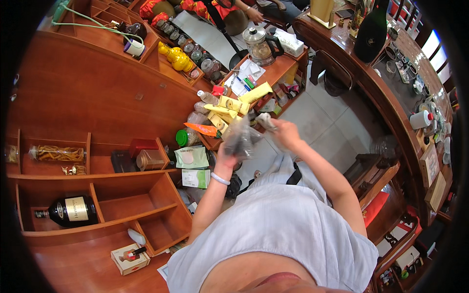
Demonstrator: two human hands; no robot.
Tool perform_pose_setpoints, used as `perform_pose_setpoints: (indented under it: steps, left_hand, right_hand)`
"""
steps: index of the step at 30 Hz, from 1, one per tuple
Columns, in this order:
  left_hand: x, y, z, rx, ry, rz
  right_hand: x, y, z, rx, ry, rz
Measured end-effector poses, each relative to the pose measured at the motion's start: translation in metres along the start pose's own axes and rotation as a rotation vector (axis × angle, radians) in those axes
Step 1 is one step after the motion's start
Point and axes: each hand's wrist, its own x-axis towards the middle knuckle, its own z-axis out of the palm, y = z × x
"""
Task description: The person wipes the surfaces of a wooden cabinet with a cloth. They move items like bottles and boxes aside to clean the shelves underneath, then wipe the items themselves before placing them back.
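My left hand (pixel 228 156), with a pale bangle at the wrist, grips a blurred, see-through greyish plastic item (pixel 243 141); whether it is a bag or a container I cannot tell. To its right, my right hand (pixel 287 133) pinches a crumpled whitish cloth or tissue (pixel 266 121). Just beyond both hands, several yellow packets (pixel 233 105) are heaped at the near end of a wooden side table (pixel 284 71). An orange packet (pixel 202 129) and a jar with a green lid (pixel 182 137) lie close to my left hand.
A glass kettle (pixel 261 44) and a tissue pack (pixel 289 42) stand on the side table's far end. Wooden shelving (pixel 135 199) with a Hennessy bottle (pixel 73 211) fills the left. A curved wooden counter (pixel 381 95) runs along the right. Another person's hand (pixel 254 15) shows at the top.
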Motion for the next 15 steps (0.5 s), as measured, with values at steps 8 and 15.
perform_pose_setpoints:
  steps: [8, 15]
  left_hand:
    - [0.013, 0.007, -0.015, -0.146, -0.042, 0.020]
    - [0.036, 0.000, 0.001, -0.333, -0.176, -0.050]
  right_hand:
    - [-0.052, 0.090, -0.054, 0.209, -0.015, 0.652]
    - [-0.054, 0.100, -0.074, 0.369, 0.117, 0.725]
